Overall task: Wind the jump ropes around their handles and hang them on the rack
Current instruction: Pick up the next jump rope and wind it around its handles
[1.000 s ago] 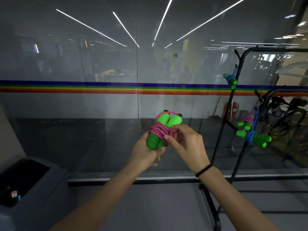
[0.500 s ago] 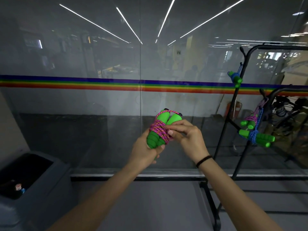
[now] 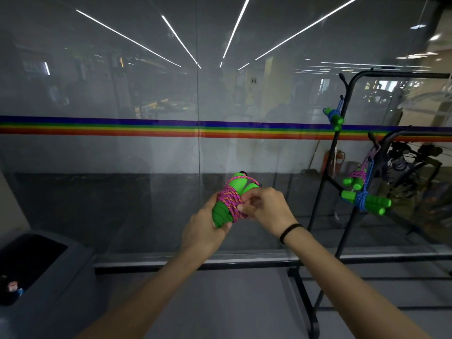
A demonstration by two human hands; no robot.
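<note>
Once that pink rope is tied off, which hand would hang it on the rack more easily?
Probably the right hand: the rack stands on that side. The left hand already has a grip on the green handles, though, so it would need a handover.

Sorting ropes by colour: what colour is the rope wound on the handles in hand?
Pink-magenta with orange flecks, on the rope around green handles, head view.

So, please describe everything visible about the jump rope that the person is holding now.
The jump rope has two bright green handles, foam-like, held side by side and pointing up and slightly right. A pink braided cord with orange flecks is wound many times around their middle, and one loop passes over the top ends. The left hand holds the lower ends; the right hand pinches the cord at the coil's right side. It is in the air, in front of a glass wall, left of the rack.
</note>
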